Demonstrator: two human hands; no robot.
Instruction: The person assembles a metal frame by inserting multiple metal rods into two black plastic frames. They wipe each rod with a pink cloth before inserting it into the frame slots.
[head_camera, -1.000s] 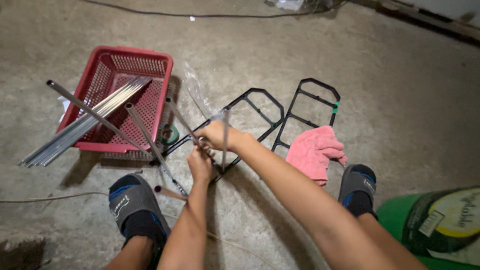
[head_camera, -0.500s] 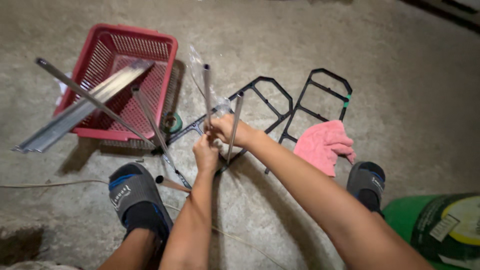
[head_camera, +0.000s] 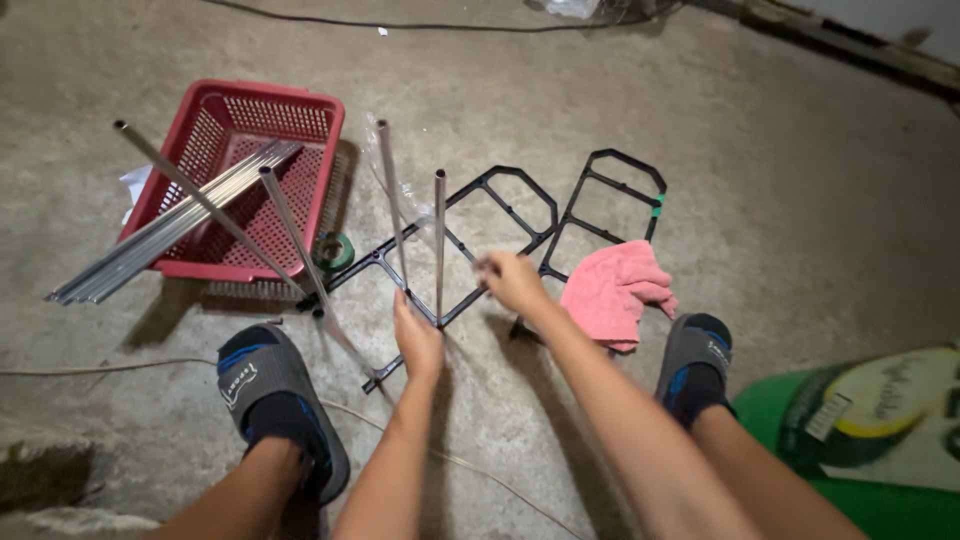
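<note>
The right hand (head_camera: 512, 280) has come off the upright metal rods and now rests loosely closed on the black plastic frame (head_camera: 470, 235) lying on the floor, while the left hand (head_camera: 418, 340) grips a rod (head_camera: 439, 240) standing in it.

There is a single view, from the person's head, looking steeply down and a little forward at the concrete floor (head_camera: 800, 200). It sits close: both forearms run up from the bottom edge to the black frame (head_camera: 500, 215) near the centre, which serves as landmark. The left hand (head_camera: 418, 340) lies just below the frame, the right hand (head_camera: 512, 282) at its lower edge. The red basket (head_camera: 235, 180) lies left of the frame, the pink cloth (head_camera: 615, 290) right of it. Above the frame, the floor seems to end at a wall base. No second view shares the scene.
</note>
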